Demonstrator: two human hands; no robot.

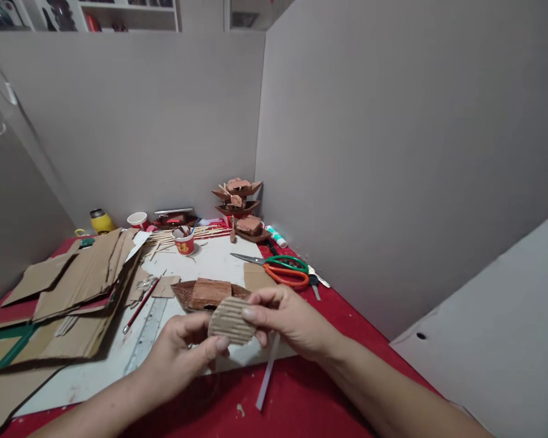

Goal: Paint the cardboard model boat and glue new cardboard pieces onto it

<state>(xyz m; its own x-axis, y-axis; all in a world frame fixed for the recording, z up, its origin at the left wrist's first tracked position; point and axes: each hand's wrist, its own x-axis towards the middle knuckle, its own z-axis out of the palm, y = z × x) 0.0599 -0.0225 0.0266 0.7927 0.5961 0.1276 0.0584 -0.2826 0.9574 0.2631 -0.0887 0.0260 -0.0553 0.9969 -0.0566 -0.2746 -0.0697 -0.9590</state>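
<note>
Currently both pinched nearly closed: left hand (185,344) on lower-left edge, right hand (290,319) on right edge of the tan rounded corrugated-cardboard piece (229,322), held up before the brown arch-roofed model boat (211,293). Pale thin strip (267,377) below right hand; can't tell if gripped. Cardboard's probably light, stiffish, creases along ribs; hold by rim.

A red-covered table (301,398) carries a white board (219,250). Stacked cardboard sheets (82,280) overlap the board's left side; a yellow bottle (102,222) stands behind it, leftward; scissors (268,266) and a key (316,290) lie along its right.
</note>
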